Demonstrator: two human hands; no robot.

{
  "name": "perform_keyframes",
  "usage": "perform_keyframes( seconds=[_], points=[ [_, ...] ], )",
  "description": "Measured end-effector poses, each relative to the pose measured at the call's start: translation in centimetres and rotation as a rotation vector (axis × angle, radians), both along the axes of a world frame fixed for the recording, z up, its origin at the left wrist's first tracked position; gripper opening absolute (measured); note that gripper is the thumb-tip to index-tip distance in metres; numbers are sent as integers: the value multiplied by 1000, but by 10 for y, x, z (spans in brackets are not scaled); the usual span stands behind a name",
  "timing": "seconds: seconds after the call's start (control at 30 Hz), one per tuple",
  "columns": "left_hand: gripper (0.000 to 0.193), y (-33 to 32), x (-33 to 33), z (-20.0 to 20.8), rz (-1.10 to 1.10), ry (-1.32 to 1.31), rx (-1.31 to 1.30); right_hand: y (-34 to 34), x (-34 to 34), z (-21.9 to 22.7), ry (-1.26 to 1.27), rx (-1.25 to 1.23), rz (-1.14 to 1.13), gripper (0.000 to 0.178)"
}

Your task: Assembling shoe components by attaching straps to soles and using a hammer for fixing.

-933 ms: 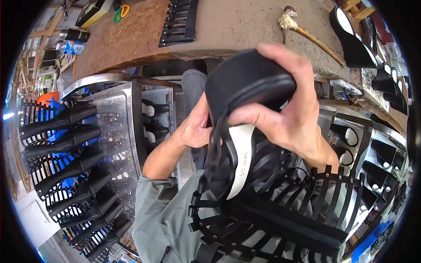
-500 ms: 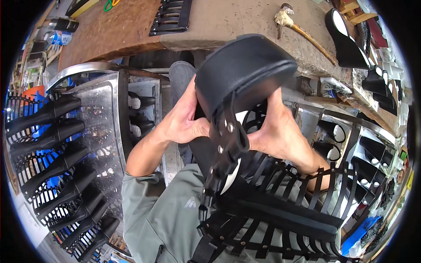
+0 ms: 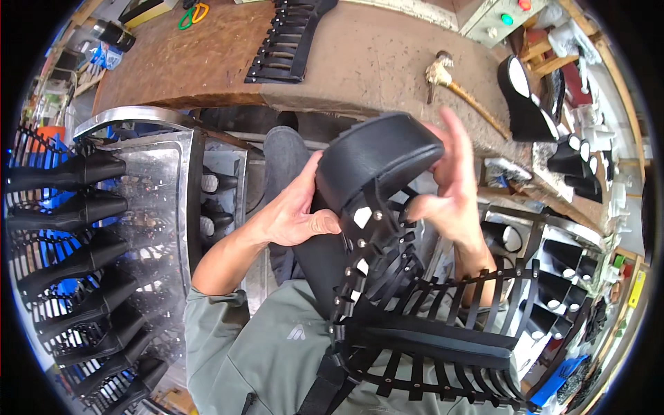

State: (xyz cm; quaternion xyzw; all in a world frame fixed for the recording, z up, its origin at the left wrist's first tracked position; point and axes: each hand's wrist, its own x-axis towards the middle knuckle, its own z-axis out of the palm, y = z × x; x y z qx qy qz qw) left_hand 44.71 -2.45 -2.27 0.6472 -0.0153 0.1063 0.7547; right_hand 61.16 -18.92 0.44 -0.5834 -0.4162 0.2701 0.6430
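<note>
A black platform boot [image 3: 377, 152] is in front of my body, its thick sole toward the bench and its strappy, riveted shaft spreading over my lap to the lower right. White patches show between the straps. My left hand [image 3: 294, 214] holds the side of the platform, thumb near the straps and fingers partly hidden behind the boot. At its other side, my right hand [image 3: 449, 180] is open, with fingers stretched up, slightly blurred, and thumb apart; whether its palm touches the boot I cannot tell.
Ahead is a brown workbench [image 3: 173, 66] with a strappy black piece [image 3: 283, 45], a hammer [image 3: 474, 104], scissors [image 3: 194, 15] and a black wedge sole [image 3: 526, 104]. A metal rack [image 3: 162, 200] on the left bears several strappy boots [image 3: 90, 242]. Black shoe parts [image 3: 560, 277] stand on the right.
The boot's platform has moved down, toward my body. My right hand has opened, its fingers rising beside the platform, while my left hand stays on the boot. The view has tilted to show more bench.
</note>
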Motion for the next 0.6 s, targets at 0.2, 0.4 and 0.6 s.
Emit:
perform_keyframes(
  seconds=[0.2,0.4,0.6],
  points=[
    [82,19,6,16,-131,216,-192,18,13,18,-288,54,128,87],
    [63,7,3,38,-4,74,-93,19,4,37,-473,132,74,81],
    [71,10,13,9,51,128,-245,32,5,23,-430,-74,-17,67]
  ],
)
